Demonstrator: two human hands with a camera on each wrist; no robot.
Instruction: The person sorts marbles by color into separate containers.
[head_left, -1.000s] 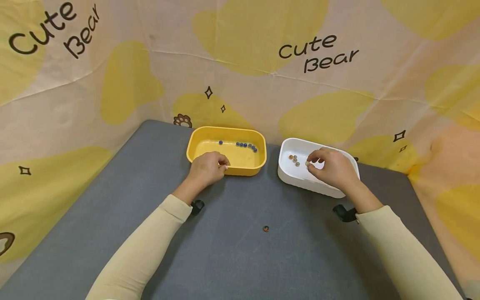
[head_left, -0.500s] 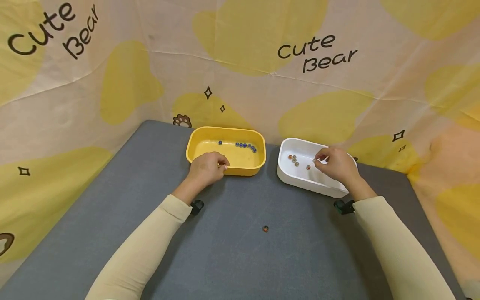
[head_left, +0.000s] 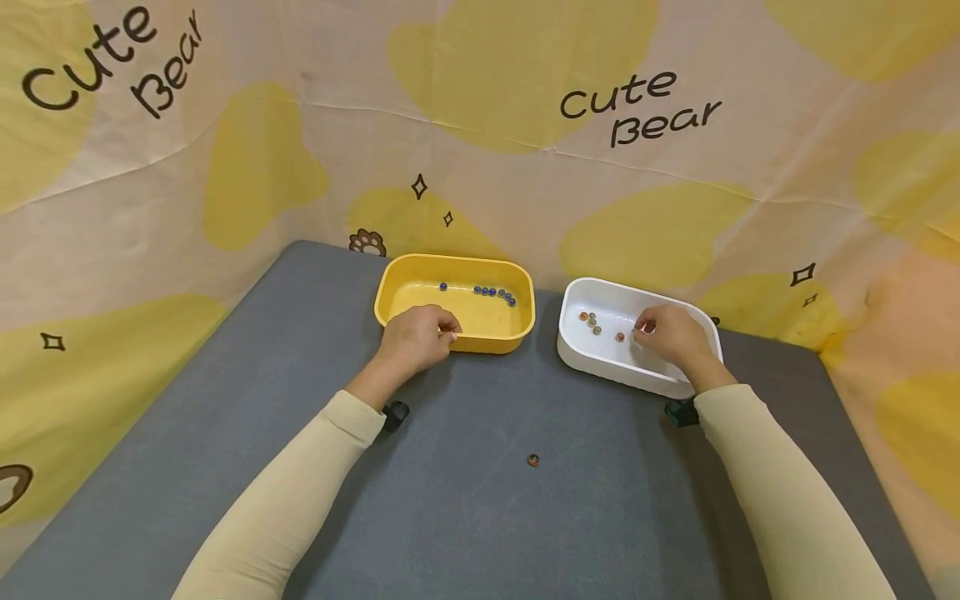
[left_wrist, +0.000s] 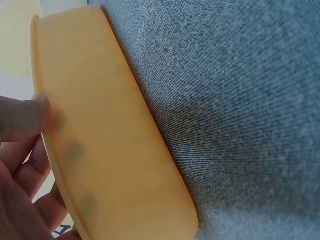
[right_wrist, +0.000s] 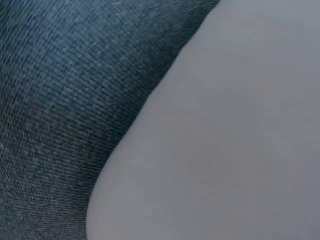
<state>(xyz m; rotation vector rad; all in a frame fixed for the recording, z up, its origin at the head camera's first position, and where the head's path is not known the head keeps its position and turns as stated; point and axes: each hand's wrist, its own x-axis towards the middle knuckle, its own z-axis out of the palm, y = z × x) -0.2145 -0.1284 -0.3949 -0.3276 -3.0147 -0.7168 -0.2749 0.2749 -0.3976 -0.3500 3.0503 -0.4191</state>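
Observation:
My left hand point(head_left: 416, 337) grips the near wall of a yellow plastic tub point(head_left: 453, 344). In the left wrist view the thumb point(left_wrist: 22, 117) lies over the rim from outside, with the other fingers curled inside. Several blue marbles point(head_left: 492, 292) lie in that tub, most in a row at the right. Over and partly inside a white tub point(head_left: 600, 367) is my right hand point(head_left: 671, 333), thumb and forefinger close together. Whether they pinch a marble is too small to tell. Left of those fingertips sits a reddish marble point(head_left: 620, 337). The right wrist view shows only the white outer wall, no hand.
Further left in the white tub lie an orange marble point(head_left: 583, 317) and several pale marbles point(head_left: 597, 331). One dark orange marble point(head_left: 533, 460) rests on the grey tabletop point(head_left: 465, 517) between the forearms. A printed cloth point(head_left: 480, 108) hangs behind both tubs.
My right hand has shifted right and lower within the white tub. The reddish marble now shows apart from its fingertips, where a marble was a second ago. My left hand stays put.

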